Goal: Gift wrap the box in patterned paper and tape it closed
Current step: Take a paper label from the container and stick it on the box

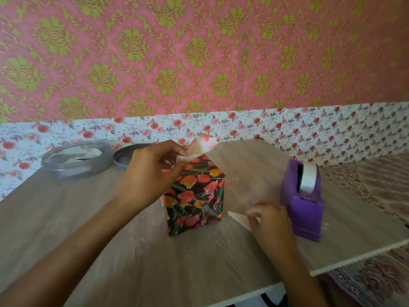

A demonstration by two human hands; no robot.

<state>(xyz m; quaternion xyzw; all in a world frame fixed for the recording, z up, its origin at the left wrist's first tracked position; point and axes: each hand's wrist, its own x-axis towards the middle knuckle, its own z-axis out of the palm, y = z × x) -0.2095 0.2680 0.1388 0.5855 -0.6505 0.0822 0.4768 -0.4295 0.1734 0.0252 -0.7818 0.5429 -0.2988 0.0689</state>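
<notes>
The box (pixel 194 196), wrapped in black paper with red and orange tulips, stands upright in the middle of the wooden table (pixel 132 251). At its top, my left hand (pixel 150 171) pinches a loose paper flap (pixel 202 144) whose white underside shows. To the box's right, my right hand (pixel 269 220) has curled fingers on a pale strip (pixel 240 218) that looks like tape. The strip is blurred. The purple tape dispenser (pixel 304 202) with its white roll stands right beside that hand.
A clear round container (pixel 75 160) holding scraps sits at the table's back left, with a dark lid (pixel 128 157) next to it. Flowered paper covers the wall's lower part behind. The table's right edge runs just past the dispenser, above a patterned cloth (pixel 376 280).
</notes>
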